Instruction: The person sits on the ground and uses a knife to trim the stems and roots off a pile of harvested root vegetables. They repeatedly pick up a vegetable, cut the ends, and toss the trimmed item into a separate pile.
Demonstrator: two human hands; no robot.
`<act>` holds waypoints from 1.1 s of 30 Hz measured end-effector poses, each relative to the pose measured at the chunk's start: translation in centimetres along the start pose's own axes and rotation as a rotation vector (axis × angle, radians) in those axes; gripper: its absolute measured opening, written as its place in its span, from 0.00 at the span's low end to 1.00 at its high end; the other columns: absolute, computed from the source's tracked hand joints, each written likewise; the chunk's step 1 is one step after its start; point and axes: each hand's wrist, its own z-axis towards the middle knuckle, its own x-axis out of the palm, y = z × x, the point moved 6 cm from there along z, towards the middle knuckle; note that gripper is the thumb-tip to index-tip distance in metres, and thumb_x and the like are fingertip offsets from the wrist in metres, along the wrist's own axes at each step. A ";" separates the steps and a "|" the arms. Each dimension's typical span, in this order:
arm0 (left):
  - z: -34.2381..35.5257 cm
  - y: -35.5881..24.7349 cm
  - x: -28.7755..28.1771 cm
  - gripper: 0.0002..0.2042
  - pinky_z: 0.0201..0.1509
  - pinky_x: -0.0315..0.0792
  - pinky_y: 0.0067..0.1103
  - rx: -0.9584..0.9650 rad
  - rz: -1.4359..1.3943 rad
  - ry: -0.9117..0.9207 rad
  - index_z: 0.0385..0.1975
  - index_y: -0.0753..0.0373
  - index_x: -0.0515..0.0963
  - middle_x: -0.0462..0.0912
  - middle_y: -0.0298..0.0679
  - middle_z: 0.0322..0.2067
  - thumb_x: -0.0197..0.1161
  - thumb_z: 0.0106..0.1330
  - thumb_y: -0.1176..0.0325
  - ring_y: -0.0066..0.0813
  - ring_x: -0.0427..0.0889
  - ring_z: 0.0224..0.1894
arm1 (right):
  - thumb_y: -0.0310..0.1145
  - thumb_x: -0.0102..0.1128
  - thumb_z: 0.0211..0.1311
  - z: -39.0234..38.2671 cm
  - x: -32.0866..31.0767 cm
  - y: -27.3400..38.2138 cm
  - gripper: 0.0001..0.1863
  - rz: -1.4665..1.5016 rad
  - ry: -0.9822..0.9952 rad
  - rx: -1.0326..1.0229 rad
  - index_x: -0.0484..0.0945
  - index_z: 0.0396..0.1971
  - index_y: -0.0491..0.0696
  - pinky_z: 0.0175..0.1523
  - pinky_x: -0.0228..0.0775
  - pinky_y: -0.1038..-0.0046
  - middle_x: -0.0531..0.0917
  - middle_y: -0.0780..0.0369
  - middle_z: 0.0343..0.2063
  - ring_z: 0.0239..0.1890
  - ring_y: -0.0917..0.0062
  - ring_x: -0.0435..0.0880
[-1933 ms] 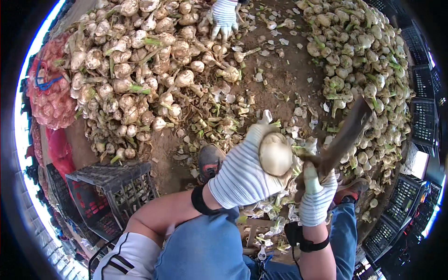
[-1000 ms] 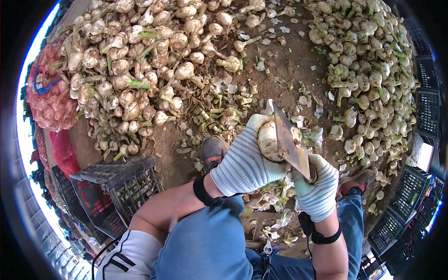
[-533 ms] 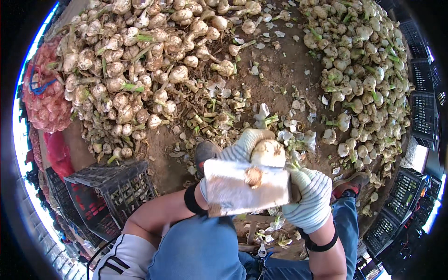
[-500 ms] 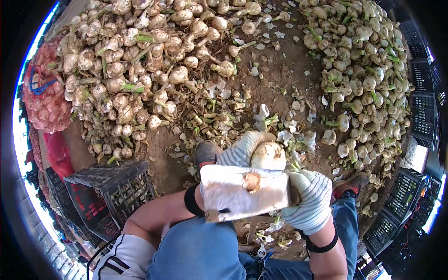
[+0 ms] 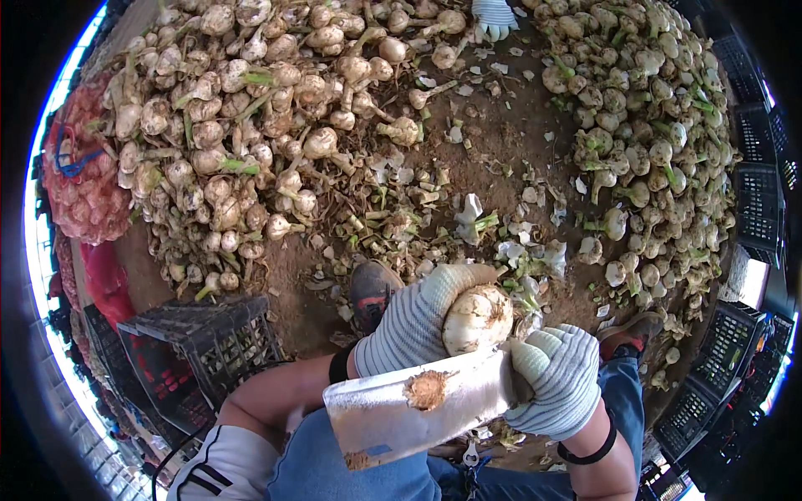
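We are looking down at our left hand (image 5: 418, 326) in a striped knit glove, and it is gripping a pale round onion (image 5: 478, 317) just above our knees; the glove is covering the bulb's left and lower sides, so only its top and right face are showing. Our right hand (image 5: 558, 380), gloved too, is clenching the handle of a broad cleaver (image 5: 418, 407), but the handle itself is disappearing inside the glove and we cannot make it out. The flat blade is lying across the view just below the onion, hiding our left wrist and part of our lap, and a small brown slice of root (image 5: 428, 389) is sticking to the steel. Whether the blade's edge is touching the bulb, we cannot tell.

On the bare earth beyond, a big heap of untrimmed onions (image 5: 242, 134) is spreading to the left and another heap (image 5: 660, 142) to the right, both bending away at the rim. Cut tops and skins (image 5: 493, 234) are lying between them. A dark shoe (image 5: 372, 288) is peeking out behind our left glove. A black plastic crate (image 5: 205, 346) is standing at our left, and a red mesh sack (image 5: 83, 184) is half cut off by the edge. At the top, another person's gloved hand (image 5: 494, 15) is only partly showing
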 end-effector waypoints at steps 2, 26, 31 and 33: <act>-0.1 0.3 -0.1 0.29 0.49 0.75 0.25 -0.024 0.039 0.000 0.54 0.66 0.69 0.80 0.44 0.40 0.72 0.51 0.70 0.33 0.81 0.42 | 0.32 0.65 0.37 -0.1 0.2 0.0 0.14 -0.010 -0.015 0.004 0.78 0.28 0.47 0.21 0.62 0.64 0.73 0.63 0.17 0.18 0.66 0.74; 0.0 -1.2 1.6 0.11 0.35 0.77 0.27 -0.180 -0.146 0.197 0.39 0.62 0.75 0.80 0.38 0.29 0.61 0.60 0.65 0.32 0.82 0.30 | 0.20 0.57 0.51 -5.1 0.5 -9.2 0.02 0.318 -0.522 0.684 0.78 0.26 0.41 0.28 0.69 0.77 0.78 0.65 0.18 0.24 0.87 0.75; 0.6 -1.8 1.7 0.11 0.39 0.77 0.27 -0.064 0.121 0.177 0.40 0.59 0.75 0.80 0.35 0.31 0.62 0.60 0.63 0.30 0.81 0.33 | 0.26 0.62 0.51 -4.0 1.2 -6.3 0.12 0.894 -0.540 0.813 0.81 0.36 0.40 0.38 0.69 0.81 0.81 0.65 0.28 0.31 0.85 0.77; 1.0 -2.1 2.1 0.11 0.41 0.77 0.27 -0.028 0.208 0.197 0.40 0.58 0.75 0.80 0.34 0.31 0.63 0.60 0.63 0.30 0.81 0.33 | 0.29 0.64 0.52 -2.6 0.4 -5.4 0.15 1.012 -0.493 0.780 0.80 0.39 0.38 0.39 0.69 0.81 0.82 0.65 0.29 0.32 0.84 0.77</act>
